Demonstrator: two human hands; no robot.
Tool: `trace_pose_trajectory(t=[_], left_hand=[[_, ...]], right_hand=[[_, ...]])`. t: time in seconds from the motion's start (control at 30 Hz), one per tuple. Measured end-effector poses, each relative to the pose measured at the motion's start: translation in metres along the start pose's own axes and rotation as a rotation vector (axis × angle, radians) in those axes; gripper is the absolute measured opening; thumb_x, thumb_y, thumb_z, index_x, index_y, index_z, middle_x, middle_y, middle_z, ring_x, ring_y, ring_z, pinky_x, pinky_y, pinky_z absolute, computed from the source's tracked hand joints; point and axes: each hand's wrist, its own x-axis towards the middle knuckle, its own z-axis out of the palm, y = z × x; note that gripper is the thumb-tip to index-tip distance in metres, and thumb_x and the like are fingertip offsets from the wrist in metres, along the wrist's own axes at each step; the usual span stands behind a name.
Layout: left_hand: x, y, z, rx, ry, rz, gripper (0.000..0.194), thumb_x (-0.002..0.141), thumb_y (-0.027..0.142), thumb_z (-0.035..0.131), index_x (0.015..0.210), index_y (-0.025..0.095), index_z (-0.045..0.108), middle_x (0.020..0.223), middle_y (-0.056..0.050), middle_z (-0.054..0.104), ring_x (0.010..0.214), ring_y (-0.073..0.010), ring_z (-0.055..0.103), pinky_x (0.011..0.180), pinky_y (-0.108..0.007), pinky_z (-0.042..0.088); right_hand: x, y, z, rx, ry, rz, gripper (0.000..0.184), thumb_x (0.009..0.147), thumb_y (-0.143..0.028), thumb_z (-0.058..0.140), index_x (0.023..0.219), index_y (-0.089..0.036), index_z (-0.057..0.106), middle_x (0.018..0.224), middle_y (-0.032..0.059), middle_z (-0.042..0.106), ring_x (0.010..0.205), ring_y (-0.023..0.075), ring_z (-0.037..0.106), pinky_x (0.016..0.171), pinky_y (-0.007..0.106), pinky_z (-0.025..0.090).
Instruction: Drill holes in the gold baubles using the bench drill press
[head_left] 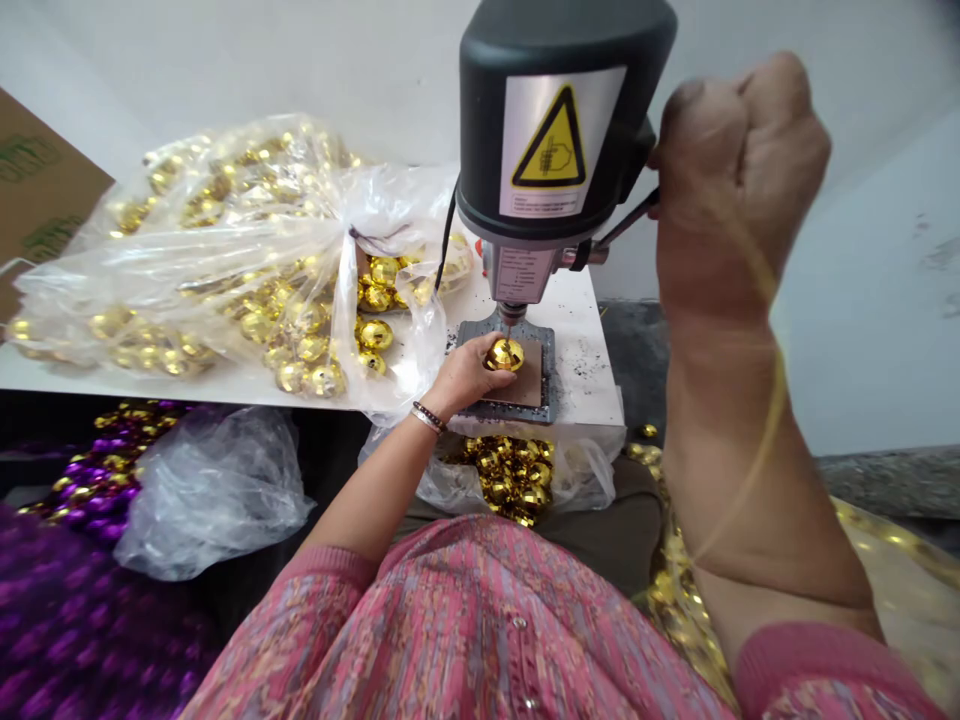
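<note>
Between the thumb and fingers of my left hand (472, 376) is a gold mirrored ball (505, 354), resting on a brown board (531, 385) on the drill press base (550, 360). Right above the ball is the drill bit (509, 330); whether its tip touches the ball I cannot tell. My right hand (739, 165) is raised beside the black motor housing of the drill press (480, 130), closed round the end of its feed lever (631, 218). The grip end of the lever is hidden inside my fist.
A large clear bag (225, 280) of gold balls covers the table's left side, with loose gold balls (375, 335) at its mouth. Another bag of gold balls (517, 475) sits at my lap. Purple and gold balls (97, 480) lie lower left. Dark shavings dot the white table (581, 370).
</note>
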Motion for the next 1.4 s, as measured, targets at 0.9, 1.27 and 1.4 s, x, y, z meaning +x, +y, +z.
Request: trace_pose_trajectory(t=[0.9, 1.27, 1.4], left_hand=[[-0.002, -0.006, 0.01, -0.041, 0.023, 0.006, 0.054, 0.086, 0.019, 0.096, 0.137, 0.022, 0.081, 0.13, -0.009, 0.088, 0.122, -0.032, 0.081, 0.112, -0.041, 0.063], [-0.005, -0.003, 0.008, -0.131, 0.034, -0.024, 0.049, 0.084, 0.022, 0.096, 0.13, 0.023, 0.079, 0.114, -0.002, 0.086, 0.106, -0.0264, 0.08, 0.097, -0.034, 0.061], [-0.02, -0.003, 0.004, -0.157, 0.033, -0.031, 0.037, 0.087, 0.029, 0.095, 0.118, 0.022, 0.078, 0.1, 0.0, 0.082, 0.095, -0.0235, 0.076, 0.088, -0.032, 0.059]], right_hand=[[-0.129, 0.056, -0.014, -0.186, 0.172, -0.312, 0.016, 0.111, -0.038, 0.052, 0.104, -0.03, 0.064, 0.088, 0.0014, 0.059, 0.078, 0.0161, 0.057, 0.077, 0.035, 0.05], [-0.11, 0.042, -0.009, -0.16, 0.209, -0.432, 0.027, 0.116, -0.041, 0.05, 0.1, -0.023, 0.062, 0.083, -0.0012, 0.062, 0.073, 0.0119, 0.056, 0.071, 0.031, 0.044], [-0.067, 0.019, -0.008, -0.144, 0.219, -0.287, 0.03, 0.115, -0.036, 0.051, 0.09, -0.021, 0.056, 0.077, -0.0042, 0.053, 0.071, 0.0079, 0.048, 0.074, 0.028, 0.04]])
